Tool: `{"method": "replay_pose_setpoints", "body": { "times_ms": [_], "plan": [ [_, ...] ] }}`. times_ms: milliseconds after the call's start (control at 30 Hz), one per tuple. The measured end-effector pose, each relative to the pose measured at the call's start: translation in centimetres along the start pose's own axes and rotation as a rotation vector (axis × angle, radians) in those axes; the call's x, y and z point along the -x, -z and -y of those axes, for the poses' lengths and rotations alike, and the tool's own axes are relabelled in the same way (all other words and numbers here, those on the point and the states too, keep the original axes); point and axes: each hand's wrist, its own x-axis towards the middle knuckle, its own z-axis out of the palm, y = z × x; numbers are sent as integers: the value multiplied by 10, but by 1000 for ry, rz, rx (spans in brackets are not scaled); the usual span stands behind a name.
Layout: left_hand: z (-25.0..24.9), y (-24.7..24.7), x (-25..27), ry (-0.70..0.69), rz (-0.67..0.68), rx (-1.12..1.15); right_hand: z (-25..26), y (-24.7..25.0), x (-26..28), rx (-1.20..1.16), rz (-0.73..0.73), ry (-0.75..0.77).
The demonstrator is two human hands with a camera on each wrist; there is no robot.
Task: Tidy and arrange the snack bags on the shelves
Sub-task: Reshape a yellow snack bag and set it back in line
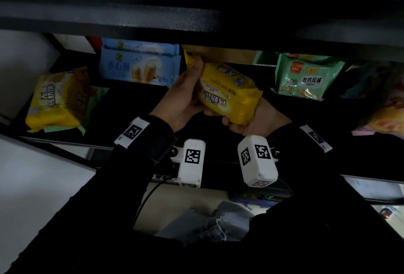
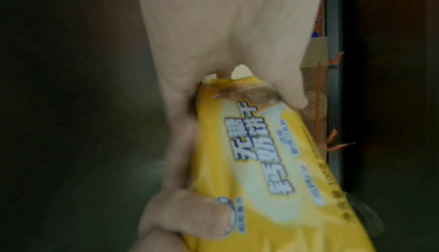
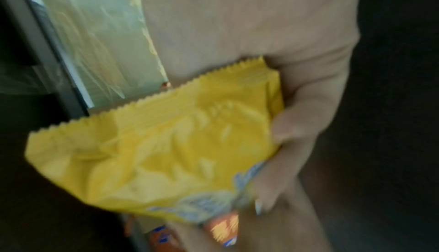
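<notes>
Two hands on one yellow bag [image 1: 227, 92], held above the shelf [image 1: 131, 103]: left hand [image 1: 183, 98] clasps its far end, right hand [image 1: 253, 120] cups the near corner. Squeeze hard and the biscuits could crack.

Two yellow snack bags show in the head view: one held up [image 1: 227, 92] between both hands, one lying at the shelf's left end [image 1: 58, 98]. Two light blue bags [image 1: 140, 67] stand one behind the other at the back. One green bag with printed characters [image 1: 306, 77] sits to the right, and one more green pack [image 1: 96, 96] peeks out beneath the left yellow one (only an edge shows). At the far right, blurred bags lie in shadow; their number cannot be told. Two hands are in view, the left hand [image 1: 185, 98] and the right hand [image 1: 255, 120], each wrist carrying one white camera box.
</notes>
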Motion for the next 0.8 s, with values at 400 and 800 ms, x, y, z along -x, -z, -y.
{"method": "replay_pose_setpoints", "body": {
  "times_ms": [400, 800],
  "plan": [
    [9, 2, 6, -2, -262, 106, -6, 13, -7, -32, -284, 423],
    [-26, 37, 1, -111, 129, -785, -1, 17, -7, 189, -308, 475]
  ]
}}
